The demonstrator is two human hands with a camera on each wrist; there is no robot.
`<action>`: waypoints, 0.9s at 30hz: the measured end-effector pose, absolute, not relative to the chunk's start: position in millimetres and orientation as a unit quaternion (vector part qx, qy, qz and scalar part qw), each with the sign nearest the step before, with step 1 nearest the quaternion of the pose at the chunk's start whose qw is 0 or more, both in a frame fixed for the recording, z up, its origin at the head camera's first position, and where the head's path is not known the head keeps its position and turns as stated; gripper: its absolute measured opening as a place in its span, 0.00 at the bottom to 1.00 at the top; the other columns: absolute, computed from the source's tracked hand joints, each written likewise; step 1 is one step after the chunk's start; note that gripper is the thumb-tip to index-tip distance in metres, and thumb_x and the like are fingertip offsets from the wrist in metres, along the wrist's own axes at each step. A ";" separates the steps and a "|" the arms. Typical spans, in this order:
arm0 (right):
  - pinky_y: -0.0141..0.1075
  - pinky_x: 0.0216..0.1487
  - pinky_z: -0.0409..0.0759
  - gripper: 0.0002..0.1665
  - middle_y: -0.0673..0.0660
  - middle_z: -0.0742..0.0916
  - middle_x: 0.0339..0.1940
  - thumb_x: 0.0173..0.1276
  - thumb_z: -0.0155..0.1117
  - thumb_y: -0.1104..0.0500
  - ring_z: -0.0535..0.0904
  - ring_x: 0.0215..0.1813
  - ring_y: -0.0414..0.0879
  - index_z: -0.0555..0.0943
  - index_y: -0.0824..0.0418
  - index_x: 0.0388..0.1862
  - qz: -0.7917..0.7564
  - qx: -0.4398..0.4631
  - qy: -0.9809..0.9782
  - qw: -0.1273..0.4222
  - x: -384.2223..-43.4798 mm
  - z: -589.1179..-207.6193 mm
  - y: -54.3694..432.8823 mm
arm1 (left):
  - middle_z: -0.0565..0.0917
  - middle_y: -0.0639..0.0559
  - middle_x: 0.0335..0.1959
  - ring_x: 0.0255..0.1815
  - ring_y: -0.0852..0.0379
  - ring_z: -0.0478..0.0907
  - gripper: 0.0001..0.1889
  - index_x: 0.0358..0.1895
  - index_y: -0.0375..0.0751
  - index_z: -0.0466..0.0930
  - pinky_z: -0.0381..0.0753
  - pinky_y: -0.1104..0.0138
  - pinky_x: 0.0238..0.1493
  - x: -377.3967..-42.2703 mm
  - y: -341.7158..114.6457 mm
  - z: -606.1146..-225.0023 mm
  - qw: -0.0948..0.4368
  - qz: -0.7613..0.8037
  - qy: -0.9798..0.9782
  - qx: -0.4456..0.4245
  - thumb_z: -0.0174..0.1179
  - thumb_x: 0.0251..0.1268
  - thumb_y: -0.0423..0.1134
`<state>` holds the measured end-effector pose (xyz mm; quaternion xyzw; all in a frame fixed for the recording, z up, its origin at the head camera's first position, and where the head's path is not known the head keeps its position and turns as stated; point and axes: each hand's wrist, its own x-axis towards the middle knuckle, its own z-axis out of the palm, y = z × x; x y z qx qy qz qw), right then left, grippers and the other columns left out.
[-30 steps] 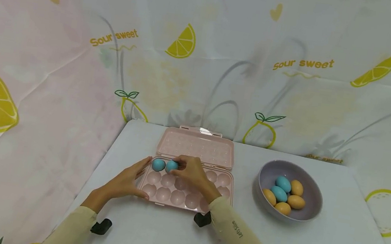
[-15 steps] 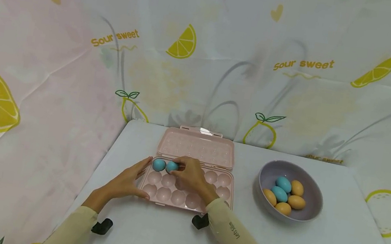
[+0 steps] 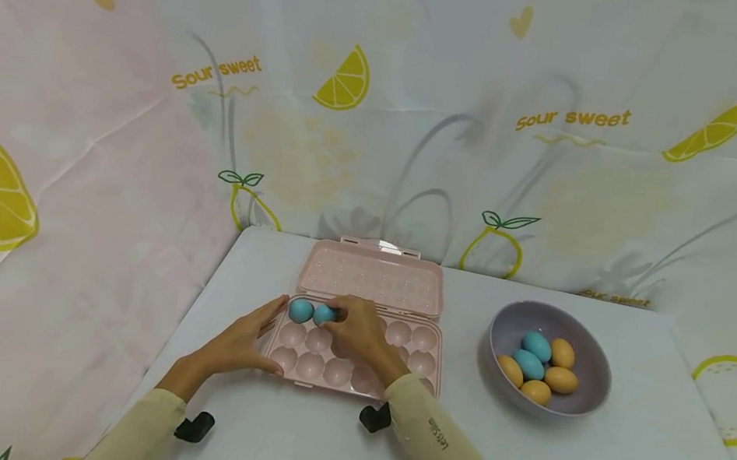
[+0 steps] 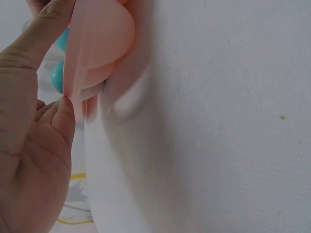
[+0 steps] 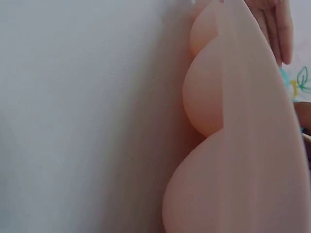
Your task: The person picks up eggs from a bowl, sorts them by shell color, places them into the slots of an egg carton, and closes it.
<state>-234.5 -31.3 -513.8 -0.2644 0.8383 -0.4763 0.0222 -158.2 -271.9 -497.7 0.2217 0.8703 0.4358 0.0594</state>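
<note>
An open pink egg box (image 3: 310,366) with rows of round hollows lies at the middle of the table. One blue egg (image 3: 300,311) sits in its back left hollow. Beside it, my right hand (image 3: 357,331) pinches a second blue egg (image 3: 324,314) between thumb and fingers, down at the neighbouring hollow. My left hand (image 3: 239,342) holds the box's left end, thumb at the front corner and fingertips at the back corner. The left wrist view shows that thumb and those fingertips (image 4: 63,104) on the rim. In the right wrist view the box's side (image 5: 257,126) mostly hides the right hand.
To the right stands a purple-grey bowl (image 3: 592,371) with several blue and orange eggs in it. The box's lid (image 3: 372,279) lies folded back toward the printed cloth (image 3: 420,166) behind the white table (image 3: 281,446).
My right forearm has shifted slightly to the left, while the fingers stay on the second blue egg. The left hand keeps its hold on the box.
</note>
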 end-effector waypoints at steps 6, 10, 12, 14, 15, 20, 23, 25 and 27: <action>0.25 0.41 0.84 0.20 0.53 0.88 0.43 0.57 0.75 0.64 0.83 0.40 0.41 0.86 0.64 0.49 -0.464 -0.265 0.845 0.013 -234.2 -515.1 -32.9 | 0.50 0.40 0.78 0.77 0.46 0.50 0.69 0.78 0.34 0.41 0.61 0.58 0.71 -168.9 -280.8 -523.5 0.055 0.443 0.868 0.219 0.83 0.34 0.43; 0.25 0.43 0.83 0.21 0.55 0.87 0.45 0.55 0.76 0.65 0.83 0.42 0.42 0.85 0.66 0.50 -0.454 -0.266 0.850 0.006 -233.5 -514.8 -34.9 | 0.51 0.43 0.78 0.77 0.48 0.50 0.69 0.78 0.37 0.41 0.61 0.60 0.71 -171.0 -283.5 -526.6 0.057 0.443 0.867 0.222 0.82 0.34 0.50; 0.26 0.45 0.83 0.22 0.55 0.86 0.45 0.55 0.77 0.65 0.83 0.44 0.43 0.85 0.66 0.50 -0.445 -0.271 0.854 -0.001 -233.6 -514.2 -35.9 | 0.51 0.43 0.78 0.77 0.49 0.50 0.69 0.78 0.37 0.42 0.61 0.61 0.71 -171.1 -283.6 -526.2 0.056 0.442 0.867 0.224 0.81 0.34 0.53; 0.27 0.47 0.83 0.23 0.56 0.86 0.47 0.55 0.77 0.65 0.82 0.46 0.44 0.85 0.66 0.51 -0.434 -0.278 0.857 -0.010 -234.0 -513.4 -36.5 | 0.51 0.42 0.78 0.77 0.48 0.50 0.69 0.78 0.36 0.42 0.61 0.61 0.71 -171.2 -283.5 -525.4 0.055 0.443 0.866 0.225 0.81 0.34 0.54; 0.28 0.48 0.83 0.23 0.56 0.86 0.47 0.55 0.77 0.64 0.82 0.47 0.44 0.85 0.65 0.51 -0.425 -0.282 0.860 -0.013 -234.2 -513.3 -36.7 | 0.50 0.42 0.78 0.77 0.48 0.50 0.70 0.78 0.36 0.42 0.61 0.61 0.71 -171.1 -283.4 -525.0 0.055 0.443 0.866 0.225 0.81 0.34 0.54; 0.29 0.49 0.82 0.25 0.51 0.86 0.46 0.56 0.76 0.61 0.80 0.45 0.42 0.84 0.61 0.54 -0.408 -0.288 0.866 -0.009 -234.8 -516.6 -33.5 | 0.50 0.42 0.78 0.77 0.49 0.50 0.70 0.78 0.36 0.41 0.61 0.62 0.71 -171.0 -282.7 -523.9 0.057 0.438 0.869 0.222 0.81 0.33 0.55; 0.32 0.52 0.81 0.29 0.50 0.85 0.48 0.56 0.76 0.60 0.79 0.47 0.41 0.81 0.59 0.58 -0.409 -0.292 0.865 -0.005 -234.5 -518.5 -29.8 | 0.51 0.42 0.78 0.77 0.49 0.50 0.70 0.78 0.35 0.42 0.61 0.62 0.71 -170.3 -282.9 -524.2 0.057 0.434 0.872 0.219 0.81 0.33 0.55; 0.34 0.56 0.81 0.32 0.51 0.84 0.53 0.57 0.76 0.58 0.79 0.51 0.42 0.79 0.59 0.62 -0.409 -0.294 0.864 0.002 -233.7 -518.0 -27.4 | 0.51 0.42 0.78 0.77 0.49 0.51 0.70 0.78 0.34 0.42 0.61 0.62 0.71 -169.7 -283.3 -524.8 0.055 0.433 0.873 0.218 0.81 0.33 0.54; 0.36 0.60 0.79 0.35 0.50 0.83 0.57 0.57 0.76 0.56 0.78 0.56 0.42 0.77 0.58 0.64 -0.405 -0.290 0.867 0.013 -232.3 -515.3 -24.5 | 0.51 0.41 0.78 0.77 0.48 0.51 0.69 0.78 0.34 0.42 0.62 0.60 0.71 -167.0 -281.5 -521.3 0.057 0.437 0.871 0.215 0.81 0.34 0.52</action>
